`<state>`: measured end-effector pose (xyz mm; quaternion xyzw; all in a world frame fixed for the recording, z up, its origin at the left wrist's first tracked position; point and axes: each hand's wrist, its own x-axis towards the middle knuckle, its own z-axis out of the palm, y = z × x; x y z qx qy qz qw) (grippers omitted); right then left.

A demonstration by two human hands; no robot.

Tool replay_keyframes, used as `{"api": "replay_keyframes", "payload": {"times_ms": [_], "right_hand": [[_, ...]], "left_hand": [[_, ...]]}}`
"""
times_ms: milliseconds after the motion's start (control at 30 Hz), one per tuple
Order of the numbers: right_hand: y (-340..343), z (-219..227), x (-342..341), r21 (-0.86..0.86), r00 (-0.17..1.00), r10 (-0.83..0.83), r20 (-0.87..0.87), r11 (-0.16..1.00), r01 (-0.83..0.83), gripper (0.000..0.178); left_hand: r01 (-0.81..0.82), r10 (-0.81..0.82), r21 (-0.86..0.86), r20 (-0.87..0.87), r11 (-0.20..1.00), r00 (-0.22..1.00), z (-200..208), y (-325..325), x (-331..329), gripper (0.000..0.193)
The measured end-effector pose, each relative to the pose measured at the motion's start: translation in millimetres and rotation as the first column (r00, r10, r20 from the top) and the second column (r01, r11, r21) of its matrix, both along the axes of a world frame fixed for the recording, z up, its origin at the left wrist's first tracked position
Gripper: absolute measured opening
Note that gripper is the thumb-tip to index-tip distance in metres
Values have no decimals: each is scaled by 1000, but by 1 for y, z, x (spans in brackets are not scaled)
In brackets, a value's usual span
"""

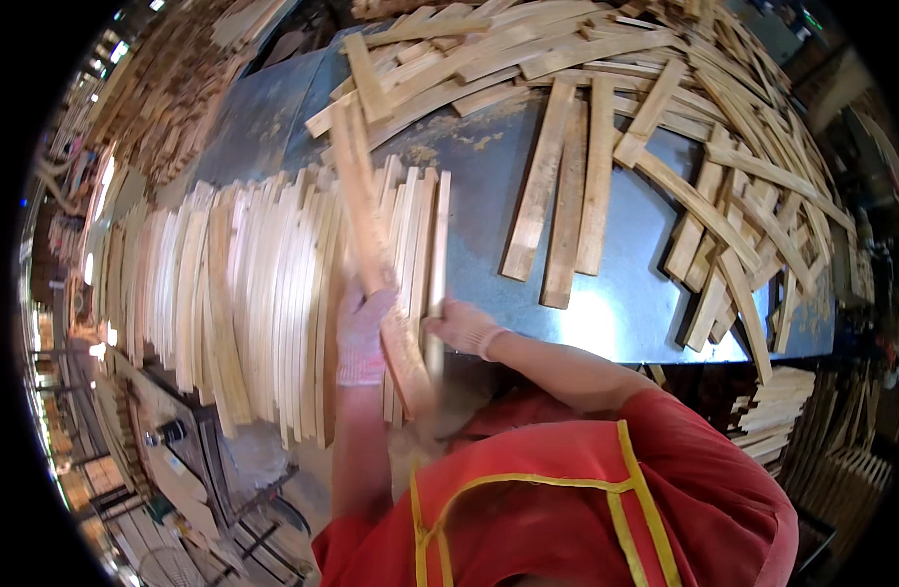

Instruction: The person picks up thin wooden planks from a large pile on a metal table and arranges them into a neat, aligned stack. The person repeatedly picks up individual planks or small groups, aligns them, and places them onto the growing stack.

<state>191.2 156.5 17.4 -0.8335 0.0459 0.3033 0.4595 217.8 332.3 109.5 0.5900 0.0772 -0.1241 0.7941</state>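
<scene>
Left grip (363, 333) clenched on slat (366, 230), long axis running up-away; right grip (456, 326) grasping stack (273, 293) edge just beside.

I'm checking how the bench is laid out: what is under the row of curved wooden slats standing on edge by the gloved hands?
The row of slats rests on a grey metal tabletop, bare to the right. Its lower ends overhang the edge above a dark frame. The tabletop beneath the row is hidden.

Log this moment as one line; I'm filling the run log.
left hand: grips wooden slat | right hand: on upright slat row | metal table: loose slats
</scene>
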Motion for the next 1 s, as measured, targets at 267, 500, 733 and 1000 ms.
{"api": "replay_keyframes", "payload": {"times_ms": [267,500,733,1000], "right_hand": [[-67,51,-41,793,931,-70,-358,504,343,70],[-208,87,-120,735,589,-766,-258,240,634,55],[-424,53,-297,569,-337,-941,34,-259,780,46],[-636,-26,-566,-163,-605,-711,359,-686,709,54]], "left_hand": [[73,-73,-11,20,997,997,-15,-42,-6,44],[201,-610,919,52,339,791,-35,-177,31,80],[98,-428,994,-112,-54,897,-90,-309,15,105],[-35,-490,971,-89,-238,867,-118,-394,-36,108]]}}
